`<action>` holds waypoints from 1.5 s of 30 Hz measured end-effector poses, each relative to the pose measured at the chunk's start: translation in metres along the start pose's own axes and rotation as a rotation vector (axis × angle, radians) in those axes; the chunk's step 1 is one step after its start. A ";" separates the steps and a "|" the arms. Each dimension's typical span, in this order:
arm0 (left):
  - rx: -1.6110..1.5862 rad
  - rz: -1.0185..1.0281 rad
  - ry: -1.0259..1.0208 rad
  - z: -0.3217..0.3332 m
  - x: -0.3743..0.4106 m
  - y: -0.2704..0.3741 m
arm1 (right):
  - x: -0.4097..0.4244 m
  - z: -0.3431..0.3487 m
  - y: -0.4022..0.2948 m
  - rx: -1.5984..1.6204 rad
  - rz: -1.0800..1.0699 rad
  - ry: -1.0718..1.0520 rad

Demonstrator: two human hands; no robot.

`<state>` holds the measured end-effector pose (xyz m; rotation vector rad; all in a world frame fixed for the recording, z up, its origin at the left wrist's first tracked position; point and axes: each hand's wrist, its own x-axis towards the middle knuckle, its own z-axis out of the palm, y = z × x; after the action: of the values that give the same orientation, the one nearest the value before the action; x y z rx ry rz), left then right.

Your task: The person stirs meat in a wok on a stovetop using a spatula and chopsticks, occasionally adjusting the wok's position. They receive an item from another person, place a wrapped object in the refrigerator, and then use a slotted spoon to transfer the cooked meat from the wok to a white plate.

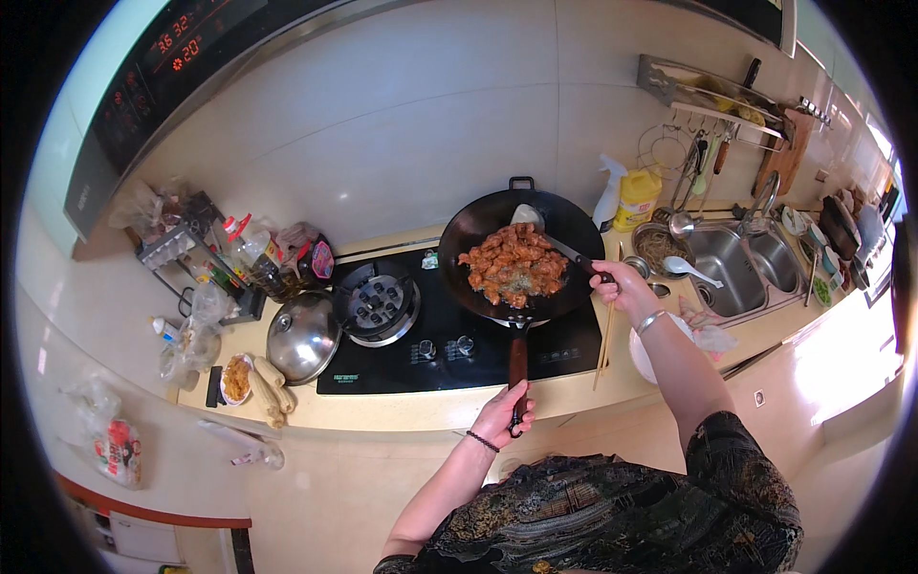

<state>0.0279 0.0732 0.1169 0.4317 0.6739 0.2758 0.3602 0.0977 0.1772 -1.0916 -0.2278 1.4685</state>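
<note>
My left hand [505, 415] grips the brown handle of a large black wok [462, 233] on the right side of the stove. Reddish-brown pieces of cooked food [513, 264], perhaps meat, lie heaped in the wok with some oil around them. My right hand [622, 285] holds the dark handle of a metal spatula [529, 215]. The spatula's blade rests at the far edge of the heap. Part of the blade is hidden by the food.
Left of the wok are a bare burner [377, 301], a domed steel lid [305, 337], corn cobs [269, 391] and oil bottles [259, 251]. Chopsticks [608, 344], a white plate [645, 355], a bowl with a ladle [660, 247] and the sink [721, 276] are at right.
</note>
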 end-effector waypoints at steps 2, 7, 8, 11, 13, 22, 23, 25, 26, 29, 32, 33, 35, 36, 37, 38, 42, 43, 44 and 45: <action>0.004 -0.006 0.005 0.001 0.000 0.001 | 0.008 0.002 0.004 -0.005 0.022 -0.027; 0.012 0.014 0.006 -0.001 -0.002 0.000 | -0.018 0.023 0.009 -0.109 0.014 -0.059; 0.012 0.016 0.004 0.000 -0.001 0.000 | -0.026 0.024 0.010 -0.135 0.016 -0.073; -0.001 0.010 -0.007 0.000 0.001 0.000 | -0.052 0.030 0.015 -0.422 -0.028 -0.112; -0.036 0.004 -0.017 -0.002 0.003 -0.001 | -0.075 0.038 0.024 -0.649 -0.104 -0.083; -0.026 0.020 -0.008 -0.002 0.000 -0.002 | -0.189 0.049 0.039 -1.442 -0.491 0.022; -0.018 0.023 -0.010 -0.002 0.000 -0.002 | -0.199 0.047 0.039 -1.404 -0.457 0.001; -0.014 0.020 -0.008 0.000 0.001 -0.002 | -0.206 0.042 0.049 -1.398 -0.441 -0.034; -0.013 0.020 -0.006 0.000 0.002 -0.002 | -0.203 0.042 0.057 -1.434 -0.459 -0.050; 0.010 0.039 0.012 0.000 0.003 -0.004 | -0.179 0.040 0.079 -1.683 -0.483 0.016; 0.003 0.041 -0.020 -0.005 0.005 -0.004 | -0.145 0.036 0.097 -1.917 -0.586 0.116; 0.002 0.049 -0.017 -0.008 0.003 -0.004 | -0.135 0.039 0.100 -1.955 -0.595 0.142; 0.003 0.053 -0.024 -0.007 0.002 -0.004 | -0.118 0.032 0.108 -1.988 -0.656 0.210; 0.005 0.051 -0.024 -0.006 0.003 -0.004 | -0.105 0.022 0.114 -1.980 -0.709 0.244; 0.006 0.052 -0.023 -0.006 0.003 -0.004 | -0.098 0.018 0.116 -1.972 -0.765 0.273; 0.006 0.054 -0.023 -0.006 0.003 -0.004 | -0.094 0.016 0.117 -1.958 -0.743 0.303; 0.013 0.050 -0.009 -0.004 0.001 -0.003 | -0.086 0.025 0.106 -1.871 -0.615 0.401; 0.015 0.055 -0.005 -0.004 0.000 -0.003 | -0.086 0.028 0.102 -1.840 -0.570 0.423; 0.017 0.058 0.000 -0.004 -0.001 -0.003 | -0.085 0.027 0.098 -1.766 -0.570 0.418; 0.017 0.059 0.002 -0.003 -0.001 -0.003 | -0.085 0.028 0.095 -1.710 -0.598 0.428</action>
<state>0.0255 0.0710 0.1142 0.4680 0.6669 0.3269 0.2616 0.0132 0.1668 -2.2945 -1.5029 0.1788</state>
